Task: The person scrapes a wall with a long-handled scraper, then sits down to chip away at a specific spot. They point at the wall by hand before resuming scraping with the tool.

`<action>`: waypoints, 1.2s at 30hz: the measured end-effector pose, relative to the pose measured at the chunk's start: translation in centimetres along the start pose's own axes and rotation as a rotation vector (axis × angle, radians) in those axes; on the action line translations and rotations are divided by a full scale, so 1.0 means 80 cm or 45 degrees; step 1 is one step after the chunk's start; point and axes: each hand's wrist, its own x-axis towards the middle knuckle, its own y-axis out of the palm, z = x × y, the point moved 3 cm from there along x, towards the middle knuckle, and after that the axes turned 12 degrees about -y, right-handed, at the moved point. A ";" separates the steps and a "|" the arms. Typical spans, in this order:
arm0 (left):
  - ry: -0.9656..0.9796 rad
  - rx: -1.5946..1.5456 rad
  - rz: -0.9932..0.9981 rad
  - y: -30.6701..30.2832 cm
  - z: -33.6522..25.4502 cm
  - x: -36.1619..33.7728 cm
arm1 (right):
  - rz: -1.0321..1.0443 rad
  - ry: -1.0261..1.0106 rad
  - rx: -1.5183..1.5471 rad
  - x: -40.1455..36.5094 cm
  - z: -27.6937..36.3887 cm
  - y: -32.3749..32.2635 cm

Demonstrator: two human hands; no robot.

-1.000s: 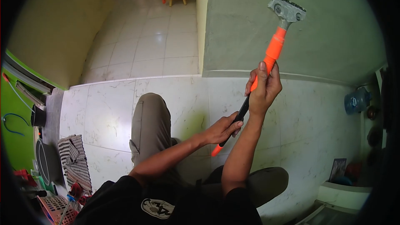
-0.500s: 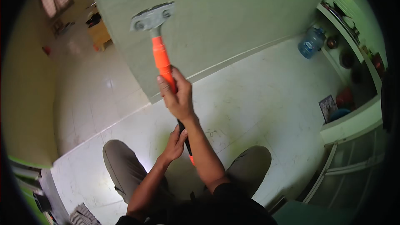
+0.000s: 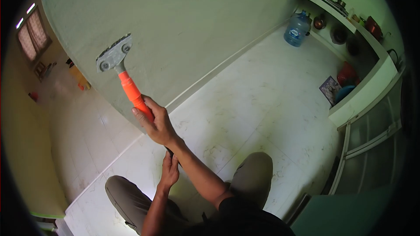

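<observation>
A long-handled scraper (image 3: 130, 87) with a grey bolted head and an orange-and-black handle is held up in front of the wall, its head tilted to the upper left. My right hand (image 3: 158, 124) is closed around the lower end of its orange section. Below it, my left hand (image 3: 169, 170) grips the black part of the handle, which is mostly hidden by my hands and right forearm. Whether the blade touches the wall (image 3: 192, 26) cannot be made out.
My bent knees (image 3: 253, 177) stick out over the white marbled floor (image 3: 245, 118). A blue water bottle (image 3: 297, 29) stands by the far wall. Pots and a pan sit on the counter (image 3: 367, 39) at right, above a glass-paned cabinet (image 3: 372, 157). To the left, a passage opens past the wall's edge.
The scraper and both hands have shifted left and lower in view, and the scraper leans further left. My view has turned, so the bottle and counter appear further left.
</observation>
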 end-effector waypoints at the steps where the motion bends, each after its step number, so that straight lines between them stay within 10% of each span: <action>1: 0.000 0.021 -0.002 0.002 -0.007 -0.001 | -0.019 0.005 0.015 0.000 0.001 0.000; 36: 0.153 0.040 -0.044 0.000 -0.001 0.002 | -0.008 0.011 0.023 -0.003 -0.005 0.007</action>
